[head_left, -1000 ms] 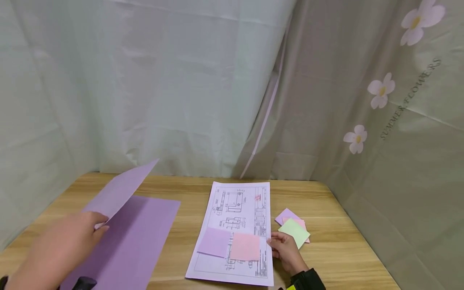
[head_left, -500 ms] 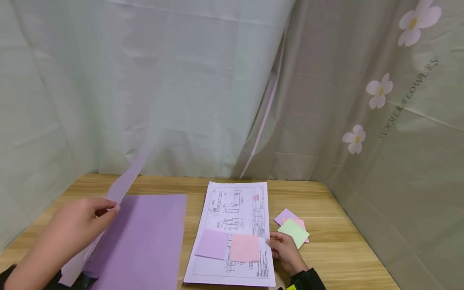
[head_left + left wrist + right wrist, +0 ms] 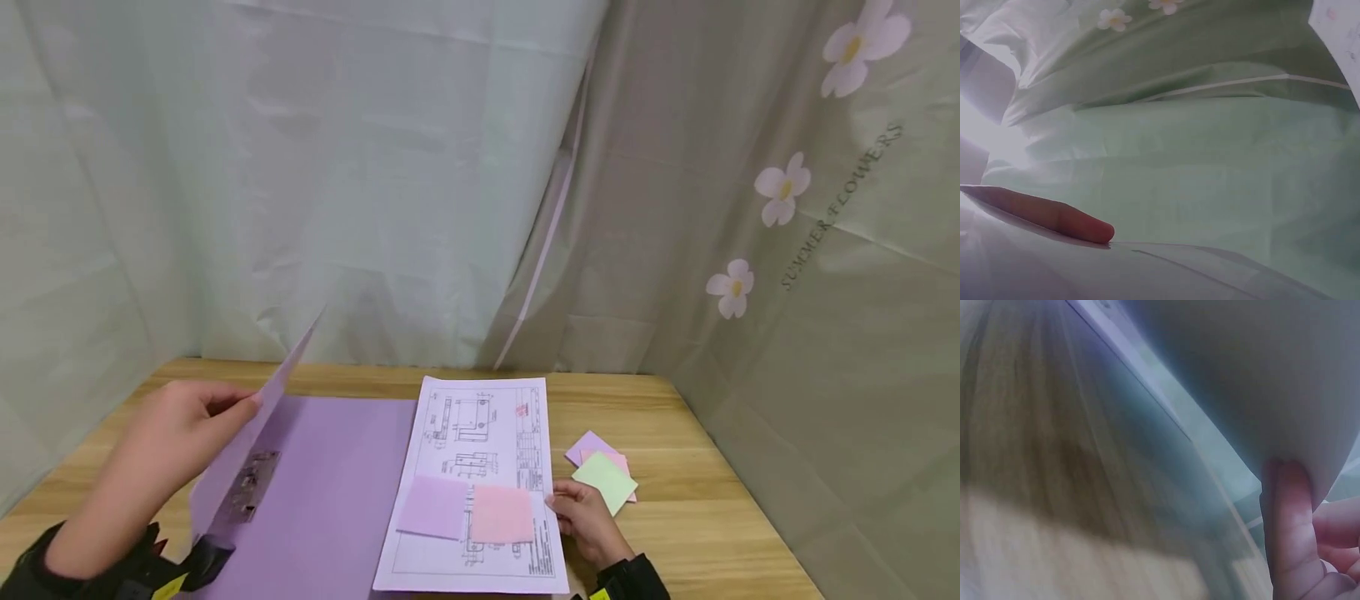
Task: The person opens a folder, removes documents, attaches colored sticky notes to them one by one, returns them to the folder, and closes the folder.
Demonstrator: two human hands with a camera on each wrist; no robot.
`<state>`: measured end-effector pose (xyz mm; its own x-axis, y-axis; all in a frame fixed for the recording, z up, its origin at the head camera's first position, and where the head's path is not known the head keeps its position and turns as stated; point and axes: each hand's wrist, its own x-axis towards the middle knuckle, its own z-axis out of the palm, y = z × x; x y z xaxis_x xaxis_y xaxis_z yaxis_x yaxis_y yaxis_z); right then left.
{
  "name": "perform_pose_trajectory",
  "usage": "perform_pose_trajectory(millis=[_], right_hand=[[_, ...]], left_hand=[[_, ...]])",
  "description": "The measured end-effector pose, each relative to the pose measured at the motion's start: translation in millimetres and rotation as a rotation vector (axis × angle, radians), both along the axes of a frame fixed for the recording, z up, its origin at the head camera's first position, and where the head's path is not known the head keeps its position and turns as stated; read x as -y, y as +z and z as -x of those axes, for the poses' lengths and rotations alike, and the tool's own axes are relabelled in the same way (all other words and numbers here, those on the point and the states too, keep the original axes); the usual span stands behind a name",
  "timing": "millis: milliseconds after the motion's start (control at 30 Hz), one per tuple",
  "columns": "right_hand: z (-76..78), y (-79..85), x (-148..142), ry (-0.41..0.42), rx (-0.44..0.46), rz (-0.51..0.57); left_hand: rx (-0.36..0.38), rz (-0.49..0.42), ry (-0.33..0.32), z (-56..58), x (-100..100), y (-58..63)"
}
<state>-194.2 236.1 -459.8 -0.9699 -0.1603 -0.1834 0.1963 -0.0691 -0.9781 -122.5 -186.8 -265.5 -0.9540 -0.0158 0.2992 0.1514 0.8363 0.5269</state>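
My left hand (image 3: 176,442) pinches the edge of the raised cover of a purple clip folder (image 3: 333,475). A metal clip (image 3: 255,486) shows on the inner side of that cover, near the spine. In the left wrist view, one finger (image 3: 1082,225) lies along the cover's edge (image 3: 1166,275). My right hand (image 3: 588,525) pinches the right edge of a printed technical drawing (image 3: 495,417); the right wrist view shows the sheet's raised underside (image 3: 1272,375). On the drawing lie a purple sticky note (image 3: 432,507) and a pink sticky note (image 3: 502,514). The drawing's left edge overlaps the folder.
Green (image 3: 605,482), pink (image 3: 633,496) and purple (image 3: 588,443) sticky notes lie fanned on the wooden table (image 3: 690,500), just beyond my right hand. Pale curtains (image 3: 375,183) hang behind the table's far edge and along both sides.
My left hand has moved up and rightward, swinging the cover more upright and bringing the clip into view. The folder has slid right to the drawing, which has shifted slightly left.
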Motion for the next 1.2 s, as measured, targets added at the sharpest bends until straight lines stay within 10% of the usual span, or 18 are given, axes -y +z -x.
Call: perform_pose_trajectory(millis=[333,1200], right_hand=[[1.1,-0.9,2,0.002,0.003,-0.001],[-10.5,-7.6,41,0.142,-0.012,-0.054]], left_hand=[[-0.069,-0.087,0.008,3.8,-2,11.9],[0.021,-0.307,-0.033,11.5,-4,12.4]])
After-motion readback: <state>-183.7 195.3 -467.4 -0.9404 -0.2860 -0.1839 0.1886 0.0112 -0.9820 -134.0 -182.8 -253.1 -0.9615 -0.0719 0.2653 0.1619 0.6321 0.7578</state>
